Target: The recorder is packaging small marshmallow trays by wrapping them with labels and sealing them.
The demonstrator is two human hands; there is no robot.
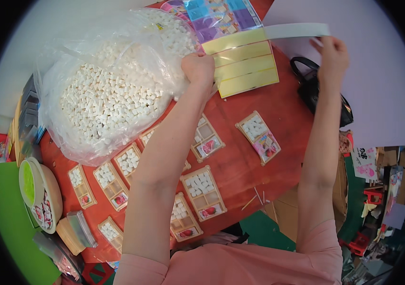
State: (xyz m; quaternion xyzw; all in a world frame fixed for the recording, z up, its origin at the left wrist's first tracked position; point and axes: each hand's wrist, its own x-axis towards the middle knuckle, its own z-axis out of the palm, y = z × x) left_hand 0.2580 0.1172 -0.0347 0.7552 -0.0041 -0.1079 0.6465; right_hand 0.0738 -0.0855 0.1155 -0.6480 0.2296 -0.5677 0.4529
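Note:
My left hand [198, 69] is closed at the left edge of a sticker sheet [247, 71], which has coloured printed panels at its far end and yellow stripes nearer me. My fingertips are partly hidden there. Off to the right, my right hand [333, 57] pinches the end of a long white strip [300, 31], which stretches back to the sheet's right edge. Left of the sheet lies a big clear plastic bag [55, 137] full of small white marshmallow-like pieces [112, 95]. One small tray [258, 137] with white pieces and a pink printed label lies below the sheet.
More divided trays [203, 194] with white pieces and strawberry pictures lie on the red table [240, 180], some behind my left arm. A black handbag [310, 92] is beside my right forearm. Thin sticks [259, 195] lie near the front edge; a round tub [53, 190] stands left.

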